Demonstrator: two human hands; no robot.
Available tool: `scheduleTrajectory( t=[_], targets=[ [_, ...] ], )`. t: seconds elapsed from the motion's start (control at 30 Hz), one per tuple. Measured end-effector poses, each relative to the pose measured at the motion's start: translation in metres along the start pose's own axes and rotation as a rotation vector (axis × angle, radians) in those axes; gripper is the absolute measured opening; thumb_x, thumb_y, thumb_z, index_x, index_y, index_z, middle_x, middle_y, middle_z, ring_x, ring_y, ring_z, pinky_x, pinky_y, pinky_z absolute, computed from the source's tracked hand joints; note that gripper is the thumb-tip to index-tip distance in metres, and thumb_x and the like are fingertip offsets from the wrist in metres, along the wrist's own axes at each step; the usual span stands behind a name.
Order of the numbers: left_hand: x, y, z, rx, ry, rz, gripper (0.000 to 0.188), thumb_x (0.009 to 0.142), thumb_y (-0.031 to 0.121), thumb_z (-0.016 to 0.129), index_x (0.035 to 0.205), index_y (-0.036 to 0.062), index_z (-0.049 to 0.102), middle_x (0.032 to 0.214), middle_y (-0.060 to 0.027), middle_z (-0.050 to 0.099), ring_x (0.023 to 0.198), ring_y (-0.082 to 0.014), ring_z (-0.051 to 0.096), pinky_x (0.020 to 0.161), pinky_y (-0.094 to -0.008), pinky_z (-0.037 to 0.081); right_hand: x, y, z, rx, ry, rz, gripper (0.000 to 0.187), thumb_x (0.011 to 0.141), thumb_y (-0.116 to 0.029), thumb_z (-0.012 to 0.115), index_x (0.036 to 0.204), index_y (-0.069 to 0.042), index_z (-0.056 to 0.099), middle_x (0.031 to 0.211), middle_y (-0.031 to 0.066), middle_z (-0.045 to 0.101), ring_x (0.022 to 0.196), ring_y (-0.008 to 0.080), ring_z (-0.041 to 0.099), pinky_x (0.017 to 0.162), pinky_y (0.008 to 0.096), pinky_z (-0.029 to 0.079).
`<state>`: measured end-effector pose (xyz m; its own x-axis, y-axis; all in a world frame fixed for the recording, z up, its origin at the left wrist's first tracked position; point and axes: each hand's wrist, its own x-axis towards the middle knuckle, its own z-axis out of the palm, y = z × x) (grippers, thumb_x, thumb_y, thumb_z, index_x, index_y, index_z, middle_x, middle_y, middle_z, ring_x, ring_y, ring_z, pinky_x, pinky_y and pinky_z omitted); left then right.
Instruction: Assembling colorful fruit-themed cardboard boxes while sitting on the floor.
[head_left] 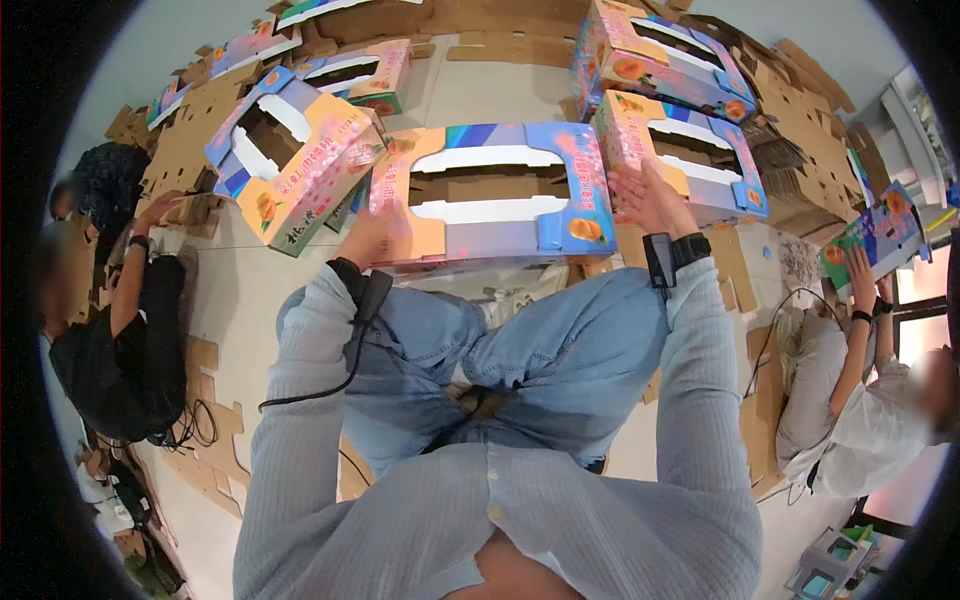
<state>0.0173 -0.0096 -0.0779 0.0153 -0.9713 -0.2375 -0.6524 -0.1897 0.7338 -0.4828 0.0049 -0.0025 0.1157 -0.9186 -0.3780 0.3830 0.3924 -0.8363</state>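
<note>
A printed cardboard carton (490,242) in orange, blue and pink stands before my knees, its long top opening edged by white flaps. My left hand (372,236) lies against its left end, fingers stretched out and slightly blurred over the orange print. Beside the right end is my right hand (650,203), palm turned inward and fingers spread; I cannot tell whether it touches the carton. Close behind that hand sits a second carton (722,193) of the same print. A third carton (310,205) stands at an angle to the left.
More printed cartons (655,65) stand farther back. Flat brown cardboard stacks (190,140) rise at the left and cardboard sheets (800,170) at the right. One person (130,340) crouches at left; another person (850,400) at right handles a flat printed carton (880,235). Black cables (195,425) lie on the floor.
</note>
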Motion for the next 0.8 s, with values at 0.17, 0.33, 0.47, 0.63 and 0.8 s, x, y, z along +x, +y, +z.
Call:
scheduleTrajectory(
  t=[0.17,0.33,0.47,0.63,0.8],
  targets=[
    [0.006,0.003,-0.017,-0.427,0.182,-0.321,0.078,0.094,0.057,0.039,0.131,-0.0111,0.044,0.131,-0.0251,0.052,0.115,-0.0362,0.055,0.09,-0.0416,0.046,0.025,0.02,-0.004,-0.206,-0.187,0.176,0.053,0.099,-0.045,0.046,0.129,-0.001,0.046,0.129,0.0088,0.052,0.112,0.0179,0.052,0.093,0.0324,0.045],
    [0.03,-0.015,-0.011,-0.595,0.068,-0.205,0.067,0.097,0.051,0.039,0.127,-0.0085,0.05,0.116,-0.0169,0.062,0.105,-0.0228,0.06,0.083,-0.0379,0.05,0.033,0.033,-0.008,-0.192,-0.144,0.247,0.05,0.097,-0.044,0.051,0.133,-0.01,0.043,0.124,0.0023,0.054,0.11,0.0148,0.053,0.091,0.0322,0.046],
    [0.037,-0.008,-0.003,-1.103,-0.17,-0.352,0.039,0.097,0.037,0.051,0.114,0.0032,0.06,0.098,-0.0066,0.068,0.088,-0.0157,0.064,0.074,-0.0302,0.053,0.023,0.026,0.003,-0.292,-0.017,0.293,0.051,0.096,-0.044,0.053,0.136,-0.014,0.04,0.128,0.0016,0.05,0.115,0.0156,0.049,0.094,0.0363,0.044],
    [0.03,0.01,0.0,-1.045,-0.098,-0.208,0.029,0.099,0.036,0.047,0.105,0.0107,0.06,0.087,-0.0001,0.065,0.075,-0.0111,0.062,0.065,-0.026,0.052,0.003,0.015,0.028,-0.385,0.024,0.232,0.055,0.096,-0.045,0.051,0.139,-0.013,0.04,0.129,0.0029,0.05,0.119,0.0152,0.046,0.095,0.0362,0.043],
    [0.029,0.018,0.001,-0.93,-0.054,-0.322,0.042,0.101,0.04,0.041,0.123,0.0066,0.055,0.102,-0.0009,0.063,0.088,-0.0108,0.062,0.076,-0.0261,0.052,-0.003,0.011,0.028,-0.437,0.074,0.102,0.056,0.098,-0.045,0.047,0.142,-0.01,0.041,0.134,0.0036,0.048,0.125,0.0155,0.042,0.097,0.0345,0.042]
  ],
)
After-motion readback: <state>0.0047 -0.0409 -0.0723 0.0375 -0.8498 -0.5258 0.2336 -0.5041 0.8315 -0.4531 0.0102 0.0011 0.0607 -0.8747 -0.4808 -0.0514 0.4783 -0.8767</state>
